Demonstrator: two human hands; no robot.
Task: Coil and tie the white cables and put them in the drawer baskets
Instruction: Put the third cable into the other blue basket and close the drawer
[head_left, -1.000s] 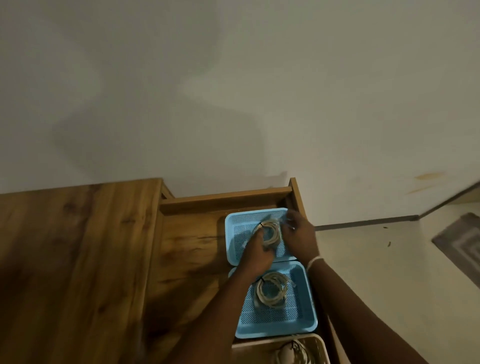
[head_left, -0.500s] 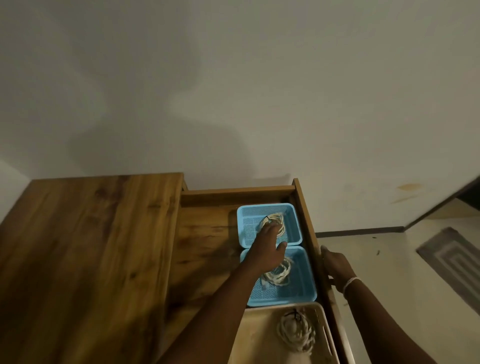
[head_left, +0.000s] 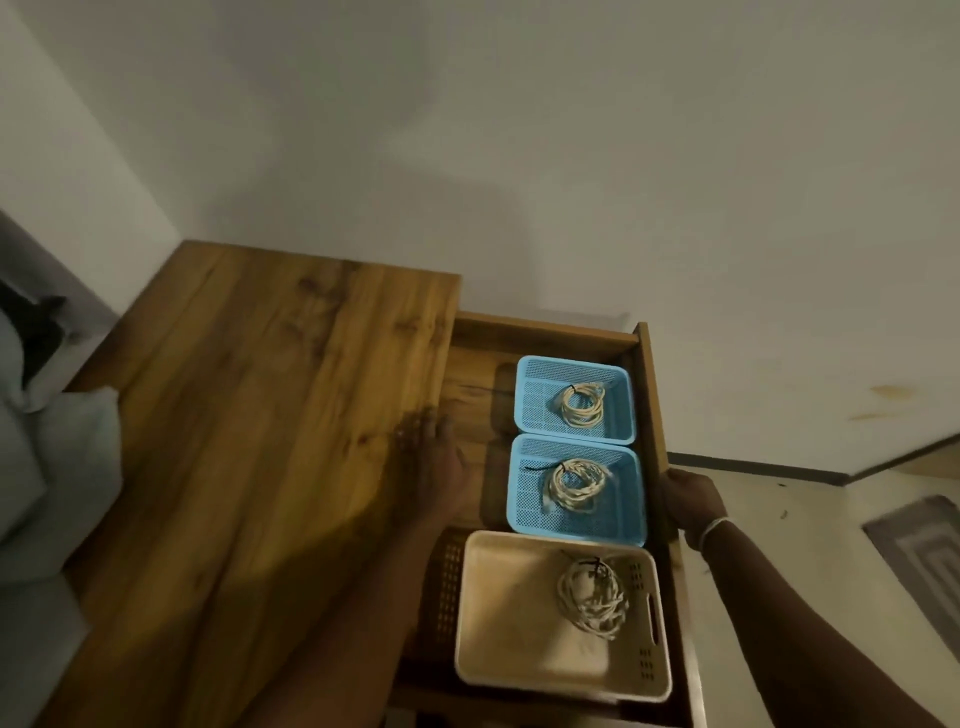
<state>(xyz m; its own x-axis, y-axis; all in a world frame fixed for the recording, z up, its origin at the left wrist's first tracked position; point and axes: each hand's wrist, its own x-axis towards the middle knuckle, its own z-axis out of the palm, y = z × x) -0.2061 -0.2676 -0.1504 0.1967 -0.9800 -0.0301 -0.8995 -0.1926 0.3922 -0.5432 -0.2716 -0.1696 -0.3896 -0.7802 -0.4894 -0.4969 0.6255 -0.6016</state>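
The wooden drawer (head_left: 653, 395) stands pulled out beside the tabletop. Inside it sit a far blue basket (head_left: 535, 405), a middle blue basket (head_left: 524, 499) and a near beige basket (head_left: 498, 623). Each holds one coiled, tied white cable: far coil (head_left: 583, 405), middle coil (head_left: 574, 485), near coil (head_left: 592, 596). My left hand (head_left: 434, 467) lies flat, fingers spread, on the tabletop edge next to the drawer, holding nothing. My right hand (head_left: 688, 499) grips the drawer's right side panel.
The wooden tabletop (head_left: 249, 441) fills the left. A grey cushion or bedding (head_left: 57, 467) lies at its left edge. A white wall rises behind. Pale floor and a grey mat (head_left: 924, 551) lie to the right.
My left hand let go of the far coil, left the far blue basket and moved left onto the tabletop. My right hand stays on the drawer side. The view shifted, showing the beige basket fully.
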